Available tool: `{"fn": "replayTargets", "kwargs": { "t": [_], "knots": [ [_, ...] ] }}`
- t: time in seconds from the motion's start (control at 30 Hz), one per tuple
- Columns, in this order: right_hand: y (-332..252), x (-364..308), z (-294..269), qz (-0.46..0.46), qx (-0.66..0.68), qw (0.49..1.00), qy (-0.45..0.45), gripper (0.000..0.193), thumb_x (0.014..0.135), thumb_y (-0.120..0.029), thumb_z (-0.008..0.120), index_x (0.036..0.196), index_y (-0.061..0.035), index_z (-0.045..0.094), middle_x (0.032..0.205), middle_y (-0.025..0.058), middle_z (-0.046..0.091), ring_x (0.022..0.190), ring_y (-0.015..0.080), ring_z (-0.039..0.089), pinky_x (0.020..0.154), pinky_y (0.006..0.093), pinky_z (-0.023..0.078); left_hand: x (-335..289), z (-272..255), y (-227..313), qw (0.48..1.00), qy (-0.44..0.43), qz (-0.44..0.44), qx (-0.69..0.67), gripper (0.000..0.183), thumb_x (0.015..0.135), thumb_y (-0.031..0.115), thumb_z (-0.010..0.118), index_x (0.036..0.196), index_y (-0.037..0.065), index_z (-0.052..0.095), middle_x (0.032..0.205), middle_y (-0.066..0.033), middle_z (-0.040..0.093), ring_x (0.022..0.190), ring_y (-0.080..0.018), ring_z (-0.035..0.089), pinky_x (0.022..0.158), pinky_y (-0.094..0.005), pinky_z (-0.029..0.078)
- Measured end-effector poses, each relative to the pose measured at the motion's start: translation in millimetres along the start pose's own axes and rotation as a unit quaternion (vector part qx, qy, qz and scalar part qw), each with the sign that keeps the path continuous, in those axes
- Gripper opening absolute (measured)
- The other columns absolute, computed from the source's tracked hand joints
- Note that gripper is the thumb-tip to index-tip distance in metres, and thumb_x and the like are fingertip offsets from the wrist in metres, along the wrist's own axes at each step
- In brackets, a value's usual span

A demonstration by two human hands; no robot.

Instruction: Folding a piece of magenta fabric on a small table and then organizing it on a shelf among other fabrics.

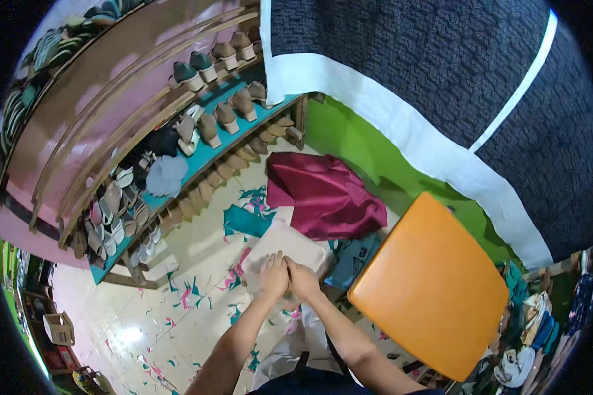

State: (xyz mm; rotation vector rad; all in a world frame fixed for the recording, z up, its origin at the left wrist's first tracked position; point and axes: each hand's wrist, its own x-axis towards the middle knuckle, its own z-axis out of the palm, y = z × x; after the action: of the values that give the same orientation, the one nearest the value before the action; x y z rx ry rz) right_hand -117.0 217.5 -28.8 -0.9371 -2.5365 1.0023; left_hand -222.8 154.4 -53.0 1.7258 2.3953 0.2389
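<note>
my left hand [274, 275] and my right hand [302, 280] are meeting over the low part of the pale block [291, 240], near the middle of the frame. most of it is showing just above them, and neither hand is sitting clearly nearer. it is looking almost square, so i am seeing no long side. my fingers are curling in; i can't tell if they are holding anything. the block is looking flat and plain. the red cloth [326, 197] is lying above it.
</note>
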Motion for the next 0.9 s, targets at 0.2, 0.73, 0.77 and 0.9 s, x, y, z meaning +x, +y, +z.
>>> {"fn": "replayTargets", "kwargs": {
  "t": [0.2, 0.73, 0.77, 0.9],
  "knots": [
    [86, 99, 2, 0.043, -0.033, 0.998, 0.014, 0.049, 0.079, -0.012, 0.053, 0.126, -0.0036, 0.042, 0.091, 0.0217, 0.063, 0.081, 0.0378, 0.060, 0.072, 0.0482, 0.046, 119, 24, -5, 1.000, 0.008, -0.006, -0.004, 0.042, 0.085, 0.023, 0.048, 0.123, 0.005, 0.050, 0.133, -0.0136, 0.045, 0.123, -0.0292, 0.043, 0.102, -0.0426, 0.033],
    [377, 306, 76, 0.138, -0.244, 0.954, 0.107, 0.033, 0.079, -0.022, 0.057, 0.108, -0.0080, 0.058, 0.102, 0.0148, 0.061, 0.103, 0.0311, 0.054, 0.092, 0.0441, 0.039, 398, 221, -104, 0.996, -0.052, 0.069, 0.031, 0.052, 0.085, 0.033, 0.053, 0.131, 0.012, 0.045, 0.142, -0.0139, 0.034, 0.131, -0.0321, 0.032, 0.106, -0.0476, 0.026],
    [385, 312, 83, 0.136, -0.246, 0.953, 0.108, 0.033, 0.079, -0.022, 0.057, 0.108, -0.0080, 0.058, 0.102, 0.0148, 0.061, 0.103, 0.0311, 0.054, 0.092, 0.0441, 0.039, 412, 236, -113, 0.994, -0.027, 0.090, 0.056, 0.051, 0.083, 0.033, 0.056, 0.130, 0.013, 0.047, 0.142, -0.0135, 0.034, 0.131, -0.0314, 0.031, 0.107, -0.0471, 0.025],
    [418, 312, 110, 0.164, -0.209, 0.961, 0.077, 0.029, 0.079, -0.021, 0.057, 0.106, -0.0107, 0.059, 0.106, 0.0124, 0.061, 0.105, 0.0305, 0.053, 0.093, 0.0447, 0.038, 466, 281, -117, 0.985, 0.037, 0.164, 0.043, 0.034, 0.079, 0.025, 0.056, 0.109, 0.012, 0.065, 0.143, -0.0118, 0.033, 0.134, -0.0317, 0.026, 0.110, -0.0471, 0.019]
  ]
}}
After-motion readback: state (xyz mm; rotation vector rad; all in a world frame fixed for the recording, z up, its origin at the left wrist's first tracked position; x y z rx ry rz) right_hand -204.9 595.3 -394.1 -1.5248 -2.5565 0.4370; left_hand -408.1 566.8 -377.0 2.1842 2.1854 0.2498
